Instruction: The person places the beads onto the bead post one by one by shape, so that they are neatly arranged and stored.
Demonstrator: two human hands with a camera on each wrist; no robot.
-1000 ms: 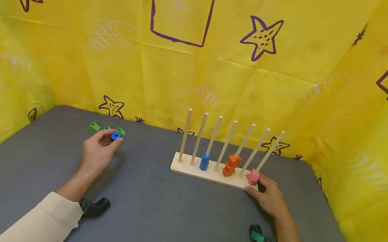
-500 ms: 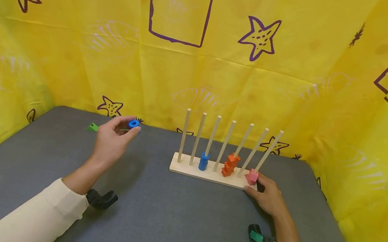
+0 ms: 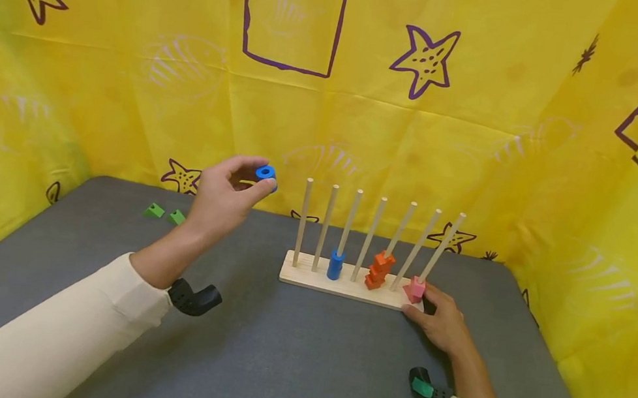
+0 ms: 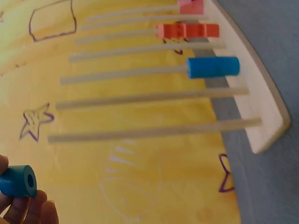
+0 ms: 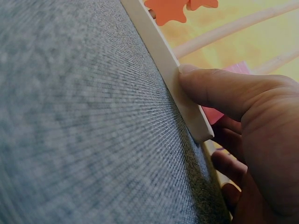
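My left hand (image 3: 224,198) pinches a blue cylindrical bead (image 3: 272,176) between thumb and fingers, raised above the table. The bead's hole faces up in the head view, and it is just left of the leftmost peg's tip. In the left wrist view the same blue bead (image 4: 13,182) shows at the lower left. My right hand (image 3: 446,325) grips the right end of the wooden peg board (image 3: 310,279), thumb on its front edge. Blue cylinder beads (image 3: 335,268) sit on the third peg, orange star-shaped beads (image 3: 379,273) on the fifth, and pink pieces (image 3: 417,290) on the last.
Green blocks (image 3: 155,210) with holes lie on the dark grey table (image 3: 277,358) at the back left. A yellow curtain (image 3: 281,116) with purple starfish drawings rises behind the table and at both sides. The board's tall pegs lean slightly rightward toward the right end.
My left hand has lifted the blue bead from beside the green blocks and carried it up and right toward the pegs. The right hand keeps its grip on the board.
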